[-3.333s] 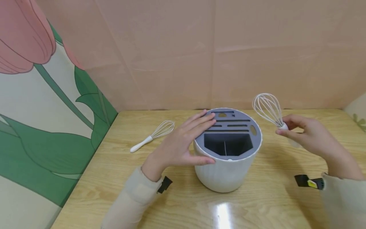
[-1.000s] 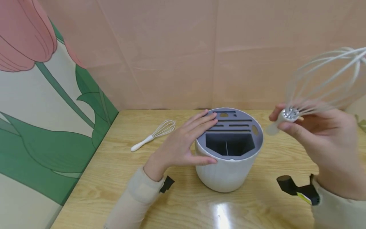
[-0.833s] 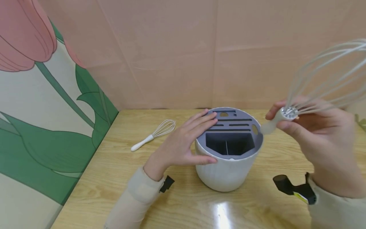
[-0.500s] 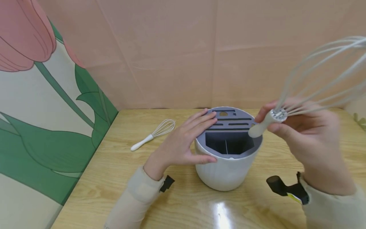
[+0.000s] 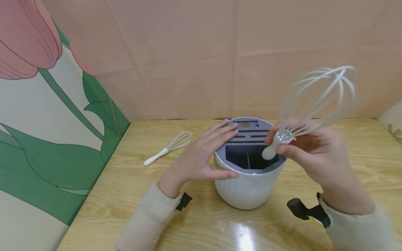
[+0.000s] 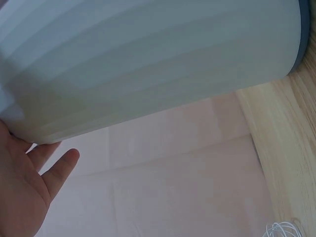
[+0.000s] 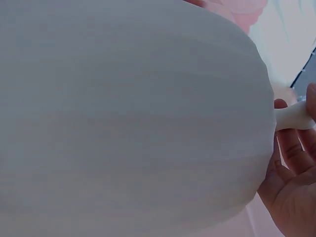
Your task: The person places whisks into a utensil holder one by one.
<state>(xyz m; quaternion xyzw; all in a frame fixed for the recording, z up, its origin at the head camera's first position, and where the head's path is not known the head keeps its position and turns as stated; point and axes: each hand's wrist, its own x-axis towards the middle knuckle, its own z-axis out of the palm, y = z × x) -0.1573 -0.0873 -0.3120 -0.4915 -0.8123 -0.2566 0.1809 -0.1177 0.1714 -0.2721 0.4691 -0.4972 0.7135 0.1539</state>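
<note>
- R hand: thumb + fingertips pinch handle of white balloon whisk just below wire head; whisk tilted, head up & leaning right, butt end of handle down-left.
- Held whisk's butt end lines up w/ right part of open compt in utensil holder; can't tell from head view if it's above the opening or just inside. R wrist view: handle partly hidden behind holder's edge.
- L hand: nothing gripped; fingers straight, laid over left side of grey slotted lid, thumb apart at front, by rim. Wide spread btwn thumb & fingers.
- Holder: white, ribbed, round, upright on wood-grain table. Lid has narrow slots + small round hole toward back, big angular compt in front w/ thin divider.
- 2nd whisk, also white-handled, lies flat on table left of holder, apart from it; head points back-right, handle front-left. Its wires peek in at bottom right corner of L wrist view.
- Both arms: pale long sleeves, black mount at each cuff.
- Bkgd: pinkish-beige wall covering behind table; tulip mural at left w/ green leaves. Bright glare spot on table, front of holder.
</note>
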